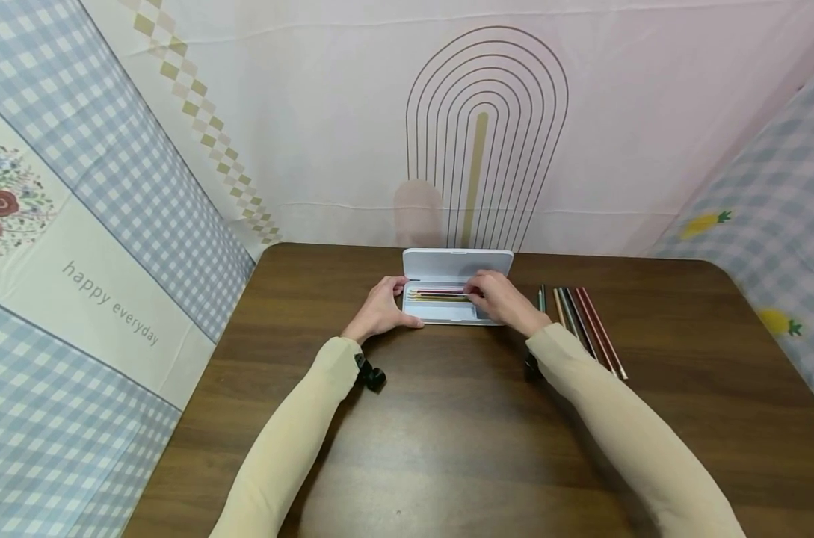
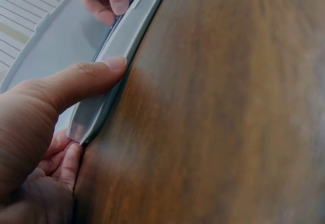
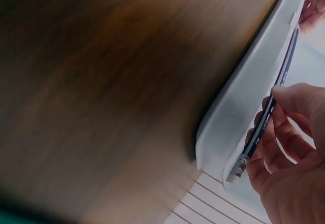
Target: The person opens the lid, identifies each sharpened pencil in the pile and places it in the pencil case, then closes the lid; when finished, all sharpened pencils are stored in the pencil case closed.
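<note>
A white pencil case [image 1: 447,323] lies on the table near its back edge, its lid [image 1: 457,263] raised at the back. My left hand [image 1: 383,305] grips the case's left end, thumb [image 2: 96,79] on the front rim and fingers round the far side. Inside the case, several coloured pencils [image 1: 436,297] lie side by side. Over the right part of the case, my right hand [image 1: 499,297] pinches a dark pencil [image 3: 264,118] between thumb and fingers. Its eraser end points right, and its other end reaches toward the left side, where its tip is hidden.
To the right of the case, several loose pencils [image 1: 602,332] lie on the brown wooden table [image 1: 433,441], partly behind my right forearm. Behind the table hangs a pale patterned cloth [image 1: 326,134], with blue checked cloth [image 1: 144,119] at the left.
</note>
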`<action>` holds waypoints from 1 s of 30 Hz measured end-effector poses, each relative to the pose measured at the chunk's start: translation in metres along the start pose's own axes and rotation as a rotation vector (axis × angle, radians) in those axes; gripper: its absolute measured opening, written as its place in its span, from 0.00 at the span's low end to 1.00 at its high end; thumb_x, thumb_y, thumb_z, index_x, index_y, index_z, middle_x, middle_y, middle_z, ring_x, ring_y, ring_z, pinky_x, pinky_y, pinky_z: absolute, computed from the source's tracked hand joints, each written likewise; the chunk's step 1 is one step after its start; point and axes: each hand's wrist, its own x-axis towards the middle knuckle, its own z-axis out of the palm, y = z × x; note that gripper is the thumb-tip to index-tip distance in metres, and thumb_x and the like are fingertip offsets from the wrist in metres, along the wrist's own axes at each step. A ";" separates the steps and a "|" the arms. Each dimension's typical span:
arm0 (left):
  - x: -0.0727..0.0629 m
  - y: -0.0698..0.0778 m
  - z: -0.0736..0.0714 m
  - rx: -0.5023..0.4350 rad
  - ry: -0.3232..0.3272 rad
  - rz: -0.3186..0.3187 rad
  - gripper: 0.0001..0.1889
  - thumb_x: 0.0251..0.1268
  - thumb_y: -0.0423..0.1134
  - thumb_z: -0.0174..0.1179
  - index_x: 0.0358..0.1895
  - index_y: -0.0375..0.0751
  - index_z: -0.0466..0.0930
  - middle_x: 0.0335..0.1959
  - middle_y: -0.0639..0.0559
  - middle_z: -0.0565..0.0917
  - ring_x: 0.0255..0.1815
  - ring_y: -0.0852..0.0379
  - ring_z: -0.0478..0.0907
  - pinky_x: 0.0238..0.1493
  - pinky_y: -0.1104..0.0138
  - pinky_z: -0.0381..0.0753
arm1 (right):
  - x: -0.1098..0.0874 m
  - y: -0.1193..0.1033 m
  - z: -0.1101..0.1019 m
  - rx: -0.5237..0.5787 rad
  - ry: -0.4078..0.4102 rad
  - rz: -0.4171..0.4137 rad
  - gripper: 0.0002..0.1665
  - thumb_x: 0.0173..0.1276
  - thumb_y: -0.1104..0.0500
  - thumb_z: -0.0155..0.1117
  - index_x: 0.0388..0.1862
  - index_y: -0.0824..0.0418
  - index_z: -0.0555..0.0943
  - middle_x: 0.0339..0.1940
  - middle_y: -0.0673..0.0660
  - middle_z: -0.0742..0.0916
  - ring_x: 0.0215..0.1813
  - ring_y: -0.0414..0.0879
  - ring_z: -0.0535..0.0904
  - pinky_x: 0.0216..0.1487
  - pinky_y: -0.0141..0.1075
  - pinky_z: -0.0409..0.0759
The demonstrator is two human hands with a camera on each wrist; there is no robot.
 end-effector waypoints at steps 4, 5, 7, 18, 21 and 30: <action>0.000 -0.001 0.000 0.003 -0.003 0.003 0.52 0.48 0.43 0.88 0.78 0.35 0.70 0.75 0.40 0.75 0.79 0.42 0.75 0.83 0.54 0.75 | 0.005 0.000 0.003 0.009 -0.033 0.029 0.09 0.77 0.69 0.66 0.49 0.71 0.90 0.49 0.67 0.92 0.56 0.65 0.87 0.65 0.58 0.86; 0.000 -0.001 0.001 0.004 -0.004 0.003 0.52 0.48 0.43 0.88 0.78 0.35 0.70 0.75 0.40 0.75 0.79 0.42 0.75 0.82 0.54 0.75 | 0.007 -0.001 0.004 0.009 -0.041 0.037 0.09 0.77 0.69 0.66 0.49 0.71 0.90 0.48 0.67 0.92 0.56 0.64 0.87 0.64 0.57 0.87; 0.000 -0.001 0.001 0.004 -0.002 0.003 0.52 0.48 0.43 0.88 0.78 0.36 0.70 0.75 0.40 0.75 0.79 0.42 0.75 0.82 0.53 0.75 | 0.010 -0.003 0.004 0.006 -0.052 0.050 0.08 0.77 0.69 0.66 0.48 0.71 0.90 0.48 0.67 0.92 0.54 0.62 0.88 0.62 0.56 0.88; 0.001 -0.001 0.000 0.002 -0.007 -0.004 0.52 0.49 0.43 0.88 0.78 0.36 0.69 0.76 0.40 0.75 0.79 0.43 0.75 0.83 0.55 0.75 | 0.022 -0.005 0.003 -0.004 -0.119 0.132 0.10 0.77 0.69 0.67 0.49 0.69 0.92 0.48 0.66 0.93 0.48 0.54 0.88 0.55 0.50 0.90; 0.001 -0.001 0.000 0.007 -0.004 -0.004 0.52 0.49 0.43 0.88 0.78 0.36 0.69 0.76 0.40 0.75 0.79 0.43 0.75 0.83 0.55 0.74 | 0.023 -0.006 0.002 0.003 -0.133 0.161 0.10 0.78 0.68 0.66 0.51 0.69 0.92 0.49 0.66 0.93 0.49 0.53 0.87 0.57 0.51 0.90; 0.001 0.000 0.000 0.013 -0.008 -0.008 0.52 0.49 0.43 0.88 0.78 0.36 0.69 0.77 0.40 0.74 0.80 0.43 0.75 0.83 0.55 0.74 | 0.021 -0.007 -0.001 0.001 -0.138 0.164 0.10 0.78 0.68 0.67 0.51 0.69 0.92 0.50 0.66 0.94 0.49 0.53 0.88 0.59 0.53 0.90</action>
